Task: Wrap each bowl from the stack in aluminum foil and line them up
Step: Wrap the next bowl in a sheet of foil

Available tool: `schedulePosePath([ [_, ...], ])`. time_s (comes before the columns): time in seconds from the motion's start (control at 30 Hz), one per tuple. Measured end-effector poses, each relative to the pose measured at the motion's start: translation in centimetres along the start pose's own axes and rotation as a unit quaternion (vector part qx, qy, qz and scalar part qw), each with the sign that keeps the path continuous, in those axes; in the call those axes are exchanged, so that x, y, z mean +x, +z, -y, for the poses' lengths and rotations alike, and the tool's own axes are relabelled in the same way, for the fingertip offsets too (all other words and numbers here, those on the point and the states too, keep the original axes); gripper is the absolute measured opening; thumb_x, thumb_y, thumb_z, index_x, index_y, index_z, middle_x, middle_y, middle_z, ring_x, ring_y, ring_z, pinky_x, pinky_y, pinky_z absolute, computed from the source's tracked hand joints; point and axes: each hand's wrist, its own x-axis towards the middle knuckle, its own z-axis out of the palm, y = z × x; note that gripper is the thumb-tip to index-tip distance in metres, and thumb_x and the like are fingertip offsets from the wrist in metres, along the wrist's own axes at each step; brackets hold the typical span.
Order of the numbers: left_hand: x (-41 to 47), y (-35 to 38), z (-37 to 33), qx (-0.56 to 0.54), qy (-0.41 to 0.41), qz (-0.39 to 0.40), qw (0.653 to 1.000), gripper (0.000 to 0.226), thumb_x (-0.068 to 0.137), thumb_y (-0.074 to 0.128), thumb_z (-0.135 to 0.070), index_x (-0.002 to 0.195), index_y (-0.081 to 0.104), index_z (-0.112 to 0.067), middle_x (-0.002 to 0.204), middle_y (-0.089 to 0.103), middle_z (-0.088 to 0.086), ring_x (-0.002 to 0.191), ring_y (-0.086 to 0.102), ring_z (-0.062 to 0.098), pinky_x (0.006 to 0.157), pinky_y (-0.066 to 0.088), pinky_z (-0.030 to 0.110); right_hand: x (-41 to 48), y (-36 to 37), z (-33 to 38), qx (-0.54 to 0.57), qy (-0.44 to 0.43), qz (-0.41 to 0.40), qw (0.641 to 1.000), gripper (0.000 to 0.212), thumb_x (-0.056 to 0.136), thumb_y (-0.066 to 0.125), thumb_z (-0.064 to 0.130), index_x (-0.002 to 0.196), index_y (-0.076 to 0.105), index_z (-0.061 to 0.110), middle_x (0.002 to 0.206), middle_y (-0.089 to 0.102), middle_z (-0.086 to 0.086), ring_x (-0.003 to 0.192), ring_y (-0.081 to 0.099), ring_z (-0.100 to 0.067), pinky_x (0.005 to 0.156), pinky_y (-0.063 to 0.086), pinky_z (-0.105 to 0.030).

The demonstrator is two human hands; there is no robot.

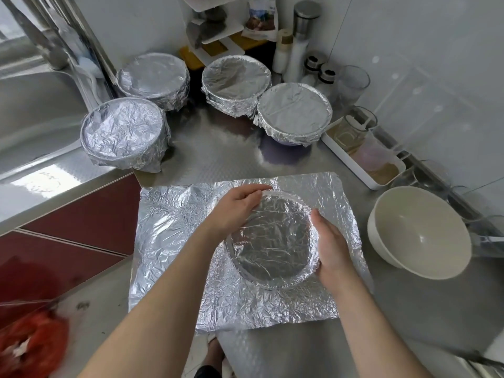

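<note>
A bowl (272, 241) sits under a large sheet of aluminum foil (174, 241) spread on the steel counter; the foil is moulded over its round rim. My left hand (234, 208) presses the foil against the bowl's upper left rim, fingers curved along it. My right hand (332, 249) presses the foil against the right side. Several foil-wrapped bowls stand behind: one at the left (124, 137), one at the back left (154, 79), one at the back middle (236, 83) and one to its right (293, 113). A bare white bowl stack (420, 233) stands at the right.
A sink (32, 105) lies to the left. A white tray (379, 181) with glasses stands along the right wall. Jars, bottles and a rack (215, 31) crowd the back corner. A red bag (30, 345) hangs at the lower left beyond the counter edge.
</note>
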Motion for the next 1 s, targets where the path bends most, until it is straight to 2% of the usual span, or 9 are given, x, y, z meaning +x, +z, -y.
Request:
schedulePosePath([
  [0.13,-0.8,-0.5,0.7,0.025,0.044,-0.074,0.996,0.026,0.099,0.054,-0.022,0.122,0.065,-0.021,0.117,0.068,-0.003,0.088,0.066,-0.001,0.074,0.049,0.011,0.2,-0.4,0.6,0.037,0.056,0.053,0.996,0.044,0.092,0.05,0.051,0.125,0.062,0.025,0.118,0.069,-0.007,0.109,0.066,-0.028,0.098,0.048,-0.051],
  [0.23,-3.6,-1.0,2.1,-0.015,0.044,-0.19,0.981,0.03,0.099,0.054,-0.029,0.128,0.061,-0.027,0.13,0.062,-0.009,0.117,0.056,0.002,0.102,0.042,0.027,1.2,-0.9,1.8,0.015,0.072,0.058,0.996,0.055,0.086,0.049,0.06,0.122,0.063,0.021,0.113,0.071,-0.011,0.104,0.068,-0.029,0.096,0.049,-0.05],
  [0.33,-7.0,1.1,3.2,-0.078,0.0,-0.226,0.971,0.04,0.101,0.045,-0.038,0.141,0.048,-0.033,0.144,0.045,-0.017,0.13,0.042,0.005,0.107,0.033,0.03,2.2,-0.7,2.5,0.007,0.095,0.066,0.993,0.065,0.084,0.049,0.064,0.124,0.062,0.014,0.11,0.071,-0.014,0.095,0.07,-0.028,0.089,0.051,-0.044],
  [0.43,-8.5,4.1,3.0,-0.132,-0.016,-0.24,0.962,0.043,0.101,0.038,-0.046,0.142,0.045,-0.036,0.142,0.043,-0.019,0.128,0.043,0.006,0.103,0.034,0.031,2.2,-0.1,2.4,-0.02,0.113,0.082,0.99,0.063,0.089,0.044,0.067,0.121,0.064,0.016,0.107,0.072,-0.014,0.094,0.07,-0.03,0.087,0.052,-0.044],
  [0.57,-7.0,4.7,3.5,-0.208,-0.038,-0.27,0.939,0.038,0.098,0.044,-0.051,0.123,0.063,-0.03,0.13,0.063,-0.003,0.119,0.058,0.015,0.103,0.044,0.042,1.6,0.1,1.4,-0.022,0.11,0.034,0.993,0.084,0.063,0.068,0.078,0.133,0.056,0.032,0.132,0.061,-0.009,0.117,0.06,-0.033,0.1,0.044,-0.059],
  [0.67,-6.8,4.0,3.2,-0.182,-0.044,-0.232,0.955,0.049,0.097,0.043,-0.055,0.124,0.063,-0.02,0.122,0.067,0.01,0.117,0.061,0.031,0.102,0.045,0.055,0.7,-0.1,-0.1,-0.008,0.095,-0.024,0.995,0.097,0.051,0.065,0.086,0.133,0.054,0.036,0.138,0.056,-0.004,0.125,0.053,-0.03,0.103,0.041,-0.061],
  [0.77,-6.6,3.1,2.7,-0.138,-0.042,-0.189,0.971,0.042,0.103,0.038,-0.041,0.118,0.065,-0.012,0.116,0.065,0.015,0.116,0.055,0.041,0.1,0.044,0.051,-1.0,0.0,-1.3,0.015,0.102,-0.077,0.992,0.105,0.045,0.061,0.092,0.131,0.054,0.033,0.136,0.057,-0.003,0.123,0.054,-0.031,0.103,0.041,-0.061],
  [0.87,-6.3,2.0,2.3,-0.127,-0.071,-0.131,0.981,0.035,0.102,0.044,-0.04,0.101,0.072,-0.019,0.102,0.07,0.015,0.106,0.061,0.042,0.1,0.041,0.059,-3.2,0.0,-2.3,0.037,0.118,-0.113,0.986,0.072,0.074,0.059,0.074,0.126,0.058,0.024,0.122,0.065,-0.006,0.111,0.061,-0.032,0.097,0.047,-0.058],
  [1.0,-6.4,0.8,2.0,-0.107,-0.08,-0.113,0.985,0.026,0.098,0.051,-0.041,0.103,0.071,-0.025,0.098,0.069,-0.003,0.101,0.06,0.024,0.093,0.047,0.042,-3.2,-1.0,-2.3,0.061,0.095,-0.046,0.993,0.04,0.096,0.05,0.045,0.121,0.063,0.016,0.113,0.07,-0.013,0.103,0.067,-0.031,0.096,0.05,-0.05],
])
